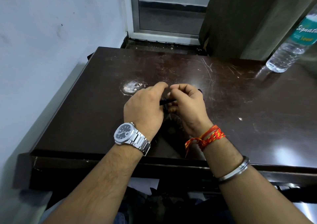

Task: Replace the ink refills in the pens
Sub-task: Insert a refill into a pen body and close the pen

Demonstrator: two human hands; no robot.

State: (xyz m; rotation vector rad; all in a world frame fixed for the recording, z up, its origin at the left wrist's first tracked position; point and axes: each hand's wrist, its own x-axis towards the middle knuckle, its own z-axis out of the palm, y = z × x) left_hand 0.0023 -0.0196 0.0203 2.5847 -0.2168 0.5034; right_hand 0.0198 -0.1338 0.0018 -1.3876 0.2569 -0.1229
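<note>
— Left hand (144, 107)? Right hand (187, 103)?
— Both curled on one dark pen (167, 101), held between them just above the table (85, 120).
— Lie of it?
— Long axis left to right, spanning both grips; equally near each. Parts mostly hidden by fingers.
— Further out?
— Only a water bottle (289, 48), far right.

Bare forearms, no sleeves. Silver steel watch (127, 134) with dark dial on left wrist; red-and-yellow thread band (208, 136) and plain steel bangle (235, 170) on right.
</note>
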